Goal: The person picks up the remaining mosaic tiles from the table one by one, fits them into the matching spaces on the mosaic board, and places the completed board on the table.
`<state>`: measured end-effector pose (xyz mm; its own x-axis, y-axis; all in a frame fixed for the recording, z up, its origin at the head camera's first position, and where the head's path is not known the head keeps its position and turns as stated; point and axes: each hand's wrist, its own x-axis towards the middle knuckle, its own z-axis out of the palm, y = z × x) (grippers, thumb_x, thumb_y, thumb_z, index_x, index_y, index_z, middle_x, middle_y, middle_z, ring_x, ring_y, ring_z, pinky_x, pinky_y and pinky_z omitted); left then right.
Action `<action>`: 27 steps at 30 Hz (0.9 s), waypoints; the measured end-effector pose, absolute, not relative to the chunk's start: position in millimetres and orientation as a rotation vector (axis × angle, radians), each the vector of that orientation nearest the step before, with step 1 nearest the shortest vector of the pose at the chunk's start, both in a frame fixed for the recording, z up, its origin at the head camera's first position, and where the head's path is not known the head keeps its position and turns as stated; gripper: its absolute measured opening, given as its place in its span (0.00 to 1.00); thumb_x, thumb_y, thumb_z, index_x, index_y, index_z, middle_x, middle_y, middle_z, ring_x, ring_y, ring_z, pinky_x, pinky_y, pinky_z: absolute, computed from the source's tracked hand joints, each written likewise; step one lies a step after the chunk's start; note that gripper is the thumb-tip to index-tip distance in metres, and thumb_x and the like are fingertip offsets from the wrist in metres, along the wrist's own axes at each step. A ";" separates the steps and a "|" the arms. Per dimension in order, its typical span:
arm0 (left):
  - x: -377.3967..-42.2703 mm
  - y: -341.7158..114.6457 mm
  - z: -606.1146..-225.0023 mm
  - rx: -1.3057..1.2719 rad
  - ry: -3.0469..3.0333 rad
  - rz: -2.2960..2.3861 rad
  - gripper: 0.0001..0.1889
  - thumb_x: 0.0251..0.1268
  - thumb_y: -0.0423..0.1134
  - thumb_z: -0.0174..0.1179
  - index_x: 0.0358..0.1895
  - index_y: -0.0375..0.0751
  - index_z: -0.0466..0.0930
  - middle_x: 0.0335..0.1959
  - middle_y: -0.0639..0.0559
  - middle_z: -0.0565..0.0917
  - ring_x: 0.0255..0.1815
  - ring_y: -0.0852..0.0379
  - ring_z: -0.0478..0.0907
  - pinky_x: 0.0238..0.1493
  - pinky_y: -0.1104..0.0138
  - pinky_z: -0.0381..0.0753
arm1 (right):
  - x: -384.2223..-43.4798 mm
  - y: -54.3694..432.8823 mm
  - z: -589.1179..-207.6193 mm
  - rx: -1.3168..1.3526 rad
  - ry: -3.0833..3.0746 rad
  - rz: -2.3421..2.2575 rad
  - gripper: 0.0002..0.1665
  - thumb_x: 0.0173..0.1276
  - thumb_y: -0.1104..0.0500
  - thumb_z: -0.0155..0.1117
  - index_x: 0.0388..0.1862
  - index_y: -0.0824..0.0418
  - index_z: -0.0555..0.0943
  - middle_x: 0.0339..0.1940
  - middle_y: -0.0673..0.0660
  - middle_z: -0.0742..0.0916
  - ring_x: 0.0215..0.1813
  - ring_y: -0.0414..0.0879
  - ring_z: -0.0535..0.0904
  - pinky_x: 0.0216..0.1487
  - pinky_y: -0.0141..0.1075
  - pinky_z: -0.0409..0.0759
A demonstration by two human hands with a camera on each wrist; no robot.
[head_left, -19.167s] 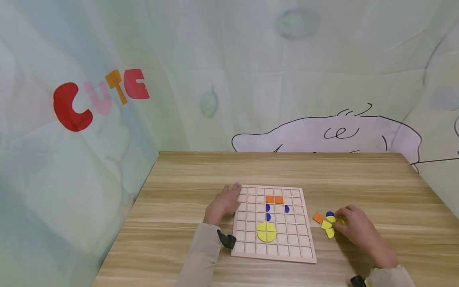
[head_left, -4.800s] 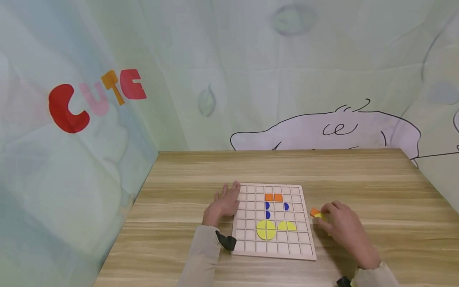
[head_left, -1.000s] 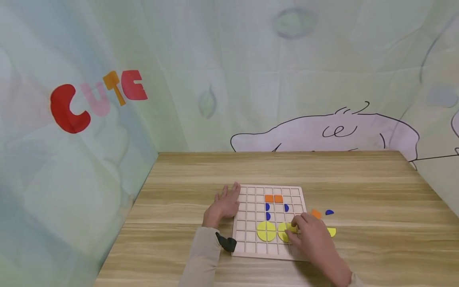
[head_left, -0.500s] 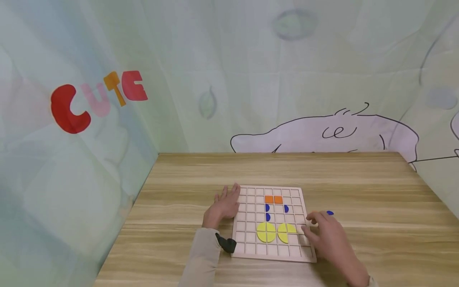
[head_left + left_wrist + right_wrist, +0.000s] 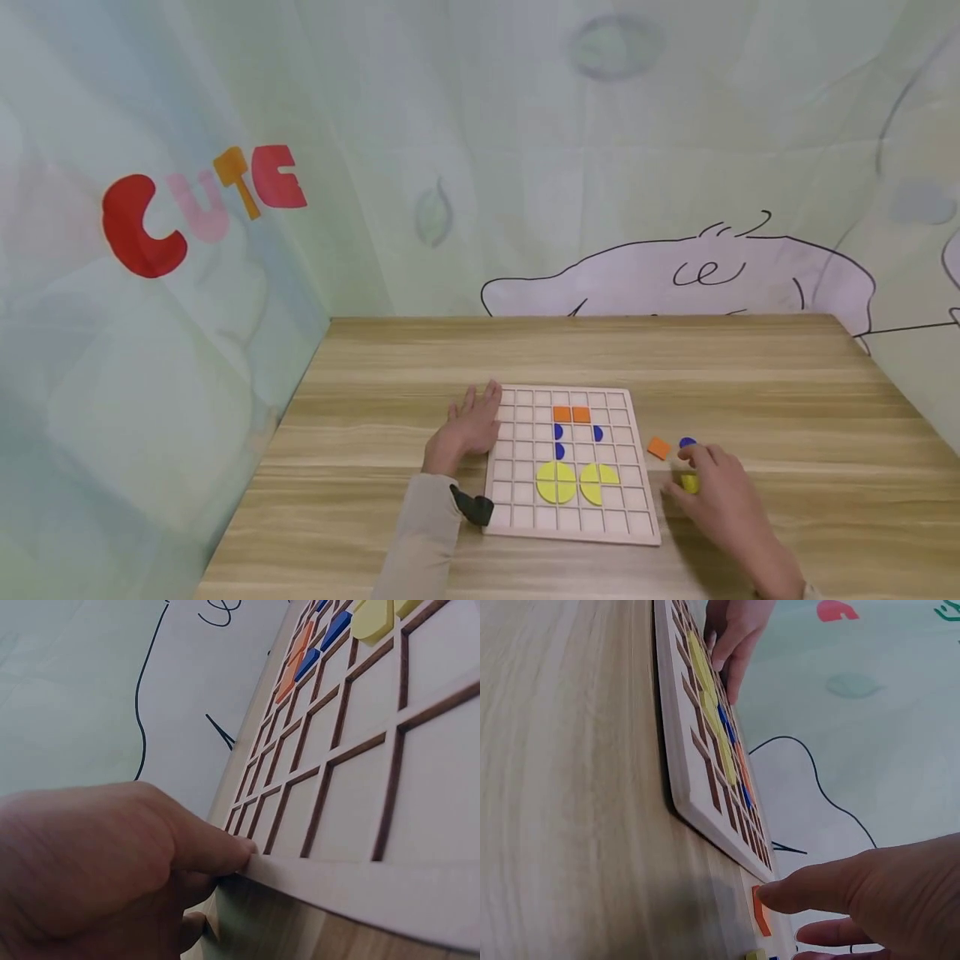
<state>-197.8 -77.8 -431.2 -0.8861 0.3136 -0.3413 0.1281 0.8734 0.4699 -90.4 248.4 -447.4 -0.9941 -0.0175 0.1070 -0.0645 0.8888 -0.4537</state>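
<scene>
A pale wooden grid board (image 5: 517, 518) lies on the table. My left hand (image 5: 467, 429) rests along its left edge, fingers extended; in the left wrist view the thumb (image 5: 214, 847) presses the rim. On the board sit two orange squares (image 5: 572, 414), three blue half-discs (image 5: 558, 451), a full yellow circle of quarter pieces (image 5: 557, 482) and three more yellow quarters (image 5: 592, 477) with a gap at lower right. Right of the board, my right hand (image 5: 723, 500) hovers over a loose yellow piece (image 5: 689, 483), thumb and fingers apart around it.
A loose orange square (image 5: 658, 448) and a loose blue half-disc (image 5: 687, 442) lie beside the right hand on the wooden table (image 5: 405, 358). A printed curtain (image 5: 390, 150) hangs behind the table and along its left side.
A second ago my right hand was over the yellow quarters on the board; it has since withdrawn rightward to the loose pieces. Over the longer span, yellow quarters were added. My left hand stayed put.
</scene>
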 end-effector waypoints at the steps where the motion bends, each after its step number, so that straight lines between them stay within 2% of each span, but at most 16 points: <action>1: -198.0 -77.8 -431.1 0.325 2.632 0.621 0.31 0.77 0.38 0.39 0.77 0.40 0.40 0.79 0.48 0.40 0.79 0.43 0.31 0.75 0.41 0.33 | -90.4 250.5 -447.7 0.057 -2.964 0.707 0.29 0.54 0.55 0.72 0.50 0.70 0.76 0.47 0.67 0.81 0.49 0.63 0.75 0.50 0.58 0.75; 7: -198.8 -78.2 -432.1 0.326 2.630 0.616 0.31 0.77 0.39 0.38 0.77 0.41 0.40 0.79 0.49 0.40 0.79 0.43 0.30 0.75 0.41 0.32 | -89.7 262.5 -449.4 0.029 -2.997 0.646 0.29 0.53 0.55 0.73 0.46 0.73 0.76 0.44 0.69 0.80 0.46 0.64 0.75 0.47 0.58 0.74; 14: -199.4 -77.6 -431.9 0.325 2.632 0.613 0.31 0.77 0.39 0.39 0.77 0.41 0.40 0.79 0.49 0.40 0.79 0.43 0.30 0.75 0.41 0.32 | -91.2 270.5 -451.1 0.027 -3.047 0.627 0.25 0.54 0.52 0.73 0.40 0.71 0.78 0.39 0.67 0.80 0.41 0.60 0.76 0.45 0.55 0.75; 27: -199.5 -77.0 -432.5 0.308 2.636 0.617 0.30 0.77 0.39 0.38 0.77 0.42 0.40 0.79 0.50 0.39 0.79 0.44 0.30 0.75 0.41 0.31 | -88.5 273.5 -450.4 0.045 -3.052 0.656 0.22 0.54 0.54 0.73 0.40 0.70 0.79 0.37 0.63 0.81 0.40 0.56 0.76 0.43 0.53 0.76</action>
